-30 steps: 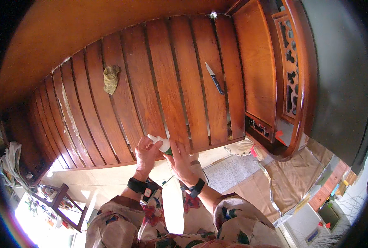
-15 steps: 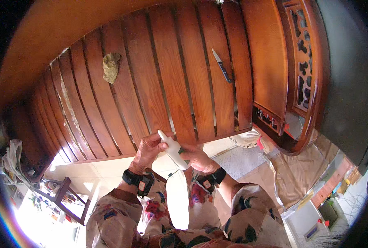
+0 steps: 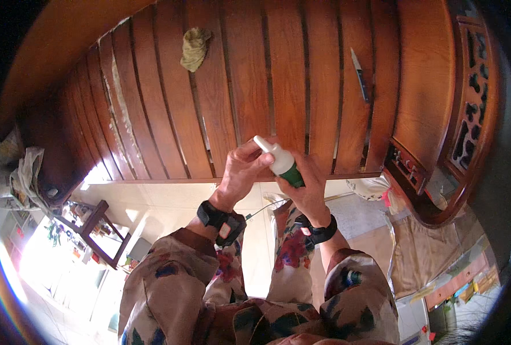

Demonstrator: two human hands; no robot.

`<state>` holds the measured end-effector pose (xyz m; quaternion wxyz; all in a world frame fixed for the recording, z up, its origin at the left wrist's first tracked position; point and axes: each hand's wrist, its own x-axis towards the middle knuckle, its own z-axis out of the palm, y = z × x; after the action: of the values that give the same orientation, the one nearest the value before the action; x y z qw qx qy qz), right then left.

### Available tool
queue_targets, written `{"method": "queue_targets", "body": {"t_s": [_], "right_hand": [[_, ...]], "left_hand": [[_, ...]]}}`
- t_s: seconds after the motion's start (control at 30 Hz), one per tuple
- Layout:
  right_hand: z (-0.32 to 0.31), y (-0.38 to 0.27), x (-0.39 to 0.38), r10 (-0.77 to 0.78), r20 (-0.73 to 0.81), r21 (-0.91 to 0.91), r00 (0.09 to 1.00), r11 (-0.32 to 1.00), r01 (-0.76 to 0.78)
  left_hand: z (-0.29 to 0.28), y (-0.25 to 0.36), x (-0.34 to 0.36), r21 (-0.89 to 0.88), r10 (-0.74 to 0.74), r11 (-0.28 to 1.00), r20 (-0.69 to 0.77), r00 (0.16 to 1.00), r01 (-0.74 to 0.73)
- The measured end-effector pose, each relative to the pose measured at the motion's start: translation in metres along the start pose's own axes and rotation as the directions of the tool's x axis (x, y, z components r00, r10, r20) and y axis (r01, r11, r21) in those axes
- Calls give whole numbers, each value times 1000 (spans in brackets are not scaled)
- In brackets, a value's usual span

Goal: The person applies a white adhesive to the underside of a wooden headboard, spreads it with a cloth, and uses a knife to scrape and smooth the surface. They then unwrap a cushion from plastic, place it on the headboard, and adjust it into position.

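Note:
A small white squeeze bottle (image 3: 282, 162) with a green label and a long narrow nozzle tilts up and to the left, just in front of the slatted wooden bench. My right hand (image 3: 308, 187) wraps round its labelled body from the right. At the bottle's neck, the thumb and fingers of my left hand (image 3: 239, 172) pinch the base of the nozzle. Part of the body is hidden behind my right fingers.
On the brown slats of the bench (image 3: 247, 75) lie a crumpled yellowish cloth (image 3: 194, 50) and, farther right, a knife (image 3: 359, 75) with a dark handle. A carved wooden armrest (image 3: 468, 103) rises at the right. A small dark stool (image 3: 97, 230) stands at lower left.
The bottle has turned, so its green label now shows. Both hands have come up closer to the bench edge with it. The whole view has shifted, moving cloth and knife rightward and up.

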<state>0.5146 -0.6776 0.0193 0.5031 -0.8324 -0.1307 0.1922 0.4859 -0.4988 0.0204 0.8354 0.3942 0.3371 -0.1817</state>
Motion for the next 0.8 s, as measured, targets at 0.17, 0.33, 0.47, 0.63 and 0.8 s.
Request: {"method": "queue_targets", "body": {"t_s": [0.17, 0.33, 0.47, 0.63, 0.8], "right_hand": [[1, -9, 7, 250, 121, 253, 961, 928, -274], [4, 3, 4, 431, 605, 693, 669, 128, -709], [15, 8, 3, 457, 582, 708, 673, 123, -696], [22, -2, 3, 478, 247, 429, 843, 726, -537], [28, 2, 12, -89, -74, -220, 993, 973, 71]], "left_hand": [[-9, 4, 6, 34, -75, 997, 59, 995, 74], [-25, 10, 13, -25, -83, 996, 209, 974, 91], [-27, 5, 18, -95, -32, 994, 206, 978, 53], [-22, -4, 18, -202, -9, 979, 125, 992, 34], [-23, -8, 16, -142, 27, 990, -18, 999, -29]]}}
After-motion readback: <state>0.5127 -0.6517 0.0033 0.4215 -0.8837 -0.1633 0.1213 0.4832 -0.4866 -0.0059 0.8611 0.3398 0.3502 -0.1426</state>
